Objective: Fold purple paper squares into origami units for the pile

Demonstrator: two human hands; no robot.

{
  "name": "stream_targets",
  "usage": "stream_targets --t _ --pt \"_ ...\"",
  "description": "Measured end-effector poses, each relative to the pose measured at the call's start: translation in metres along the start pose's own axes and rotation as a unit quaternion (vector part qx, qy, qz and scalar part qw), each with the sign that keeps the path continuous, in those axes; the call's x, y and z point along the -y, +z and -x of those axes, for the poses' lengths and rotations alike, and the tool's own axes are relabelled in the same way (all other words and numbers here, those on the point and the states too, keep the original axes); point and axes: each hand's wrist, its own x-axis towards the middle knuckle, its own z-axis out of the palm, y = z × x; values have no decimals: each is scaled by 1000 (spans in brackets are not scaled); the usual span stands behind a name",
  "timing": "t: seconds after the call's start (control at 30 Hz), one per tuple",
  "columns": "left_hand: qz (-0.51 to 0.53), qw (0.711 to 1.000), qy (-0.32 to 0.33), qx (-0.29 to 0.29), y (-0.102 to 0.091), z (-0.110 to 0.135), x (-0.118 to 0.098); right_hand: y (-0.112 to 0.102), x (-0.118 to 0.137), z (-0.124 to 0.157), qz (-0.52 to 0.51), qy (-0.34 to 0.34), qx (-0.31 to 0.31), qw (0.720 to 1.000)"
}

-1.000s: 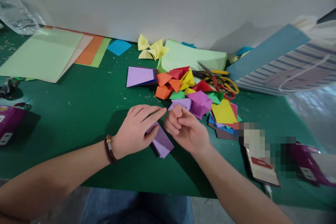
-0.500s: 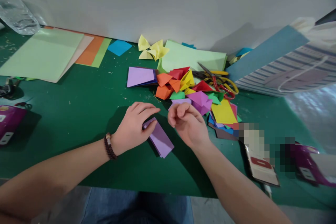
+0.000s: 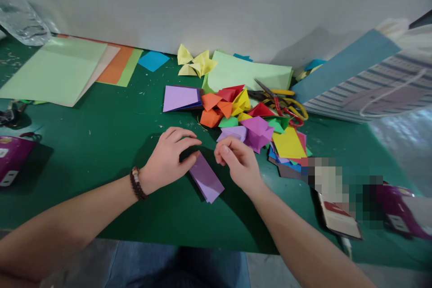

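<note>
A folded purple paper strip (image 3: 205,177) lies on the green cutting mat (image 3: 101,144) in front of me, tilted diagonally. My left hand (image 3: 168,155), with a beaded bracelet (image 3: 136,183) on its wrist, rests just left of the strip, its fingertips at the strip's upper end and holding nothing. My right hand (image 3: 236,164) hangs to the right of the strip, fingers curled together on nothing. Just beyond it lies a pile of folded coloured paper pieces (image 3: 229,110), including a lilac folded piece (image 3: 258,132).
Red-and-yellow-handled scissors (image 3: 283,105) lie beyond the pile, beside a lilac paper stack (image 3: 180,99) and a yellow sheet (image 3: 286,144). Large paper sheets (image 3: 54,69) lie at back left, a striped paper bag (image 3: 367,87) at right, and a purple box (image 3: 11,157) at the left edge.
My left hand has drawn back left and up from the purple strip, leaving more of it showing. My right hand's fingers have closed further. The strip has barely moved.
</note>
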Motion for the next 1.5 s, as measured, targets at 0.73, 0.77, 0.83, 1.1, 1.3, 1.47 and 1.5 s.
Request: stream_targets --t 0.73,0.77,0.83,1.1,1.3,1.47,1.5 --pt "-8 996 -34 83 0 1 5 2 -1 -5 -42 82 -57 994" --pt "-8 996 -34 82 1 1 5 2 -2 -6 -66 94 -65 991" --pt "-10 996 -34 79 1 2 6 2 -2 -8 -105 115 -72 985" --pt "-13 990 -55 127 -5 0 9 -1 -4 -10 -97 119 -77 985" --pt "52 985 -97 131 -10 -5 7 -2 2 -6 84 77 -28 993" --pt "209 964 -147 70 -14 -9 4 3 1 0 100 36 88 990" --pt "246 954 -157 70 -15 -9 3 4 0 0 80 37 93 992"
